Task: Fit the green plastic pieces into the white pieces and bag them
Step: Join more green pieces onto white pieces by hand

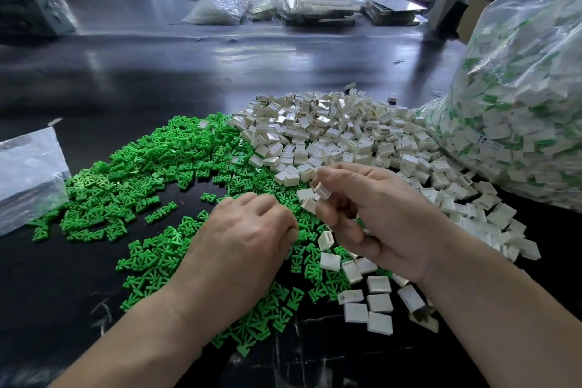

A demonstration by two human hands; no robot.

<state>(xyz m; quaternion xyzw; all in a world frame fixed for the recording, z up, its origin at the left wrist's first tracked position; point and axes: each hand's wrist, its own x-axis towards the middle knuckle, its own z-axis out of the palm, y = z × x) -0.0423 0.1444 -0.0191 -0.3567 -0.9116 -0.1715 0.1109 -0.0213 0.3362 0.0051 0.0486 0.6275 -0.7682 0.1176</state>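
At the left edge of the dark desk (157,79) lay a flat clear bag (28,176). Just beside it were the green pieces (141,167). They made a wide heap that ran from the left side to the middle of the desk and down toward the near edge. A few green ones lay alone on the bare desk between the clumps.

The left hand (242,246) rested knuckles up on the green heap, near the middle of the near edge. Its fingers were bent down into the heap and their tips were hidden, so I cannot tell if it held anything.

Close on its right, the right hand (378,217) hung a little above the desk. Its thumb and fingers were curled and pinched a few white pieces (321,192), small boxes bunched at the fingertips.

Behind that hand was the white heap (330,132), a big pile of the same small boxes. It ran from the middle of the desk to the right side and met the green heap along its left side. More loose white boxes lay flat under the right wrist, near the near edge.

At the right edge stood a big clear bag (519,88), stuffed with white boxes that had green showing in them. The white heap reached the foot of this bag.

Along the far edge of the desk were crinkled clear bags (220,6) and a stack of flat trays (318,9).
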